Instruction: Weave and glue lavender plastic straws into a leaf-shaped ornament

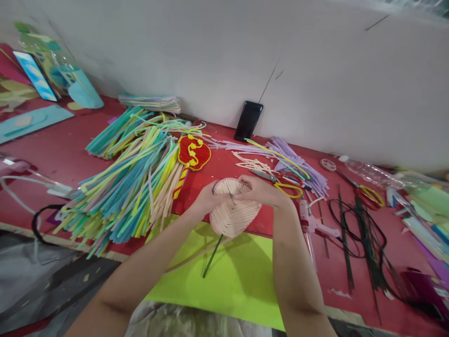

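Two hands meet on one piece: your left hand and right hand are both closed around the upper rim of the pale pink oval pad of woven fuzzy craft stems. You hold it just above the near edge of the red table and over the lime-green sheet. A thin dark green wire stem hangs from its lower edge. Your right fingertips seem to pinch a loose strand at the top, though the view is too small to be sure.

Judge the pad light, soft and springy. It should flex if squeezed across the face, so the rim is the safer hold, thumbs flat against the weave. The wire is probably stiffer and may twist the pad if grabbed alone.

A big pile of pastel fuzzy stems lies just to your left. Yellow-handled scissors and a white glue gun lie to your right.
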Demonstrator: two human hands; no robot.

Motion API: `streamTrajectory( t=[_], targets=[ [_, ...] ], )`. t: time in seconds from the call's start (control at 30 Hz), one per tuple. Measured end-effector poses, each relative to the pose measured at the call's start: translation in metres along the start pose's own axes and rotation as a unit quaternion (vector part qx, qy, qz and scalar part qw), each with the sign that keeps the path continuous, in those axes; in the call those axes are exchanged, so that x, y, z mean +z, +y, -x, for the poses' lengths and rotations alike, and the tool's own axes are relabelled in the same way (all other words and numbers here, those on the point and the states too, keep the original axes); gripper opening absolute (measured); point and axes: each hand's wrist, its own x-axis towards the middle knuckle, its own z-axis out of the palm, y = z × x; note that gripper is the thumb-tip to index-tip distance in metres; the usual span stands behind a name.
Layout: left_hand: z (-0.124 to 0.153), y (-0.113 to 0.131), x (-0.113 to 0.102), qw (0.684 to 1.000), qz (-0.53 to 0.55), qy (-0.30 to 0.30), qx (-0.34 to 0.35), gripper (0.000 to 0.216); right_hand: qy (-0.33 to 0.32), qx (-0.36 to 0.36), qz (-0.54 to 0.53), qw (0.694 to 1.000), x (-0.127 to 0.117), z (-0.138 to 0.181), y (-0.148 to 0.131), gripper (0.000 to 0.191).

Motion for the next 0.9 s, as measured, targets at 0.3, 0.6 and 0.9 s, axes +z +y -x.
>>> streamTrajectory(
  t=[0.3,0.6,0.9],
  targets=[
    [-0.0004,-0.0034,0.0024,1.000,-0.024,0.007,0.013,0.043,0.004,0.000,-0.018,1.000,0.0020,0.0039,0.0042,0.032],
    [-0.0024,-0.0039,0.0023,1.000,0.014,-0.016,0.018,0.046,0.017,0.005,-0.012,1.000,0.0012,0.0036,0.0064,0.034],
    [-0.0037,-0.0059,0.0031,0.999,-0.022,-0.017,0.040,0.039,0.033,0.013,0.013,0.999,0.0015,0.0034,0.0053,0.030]
  ],
)
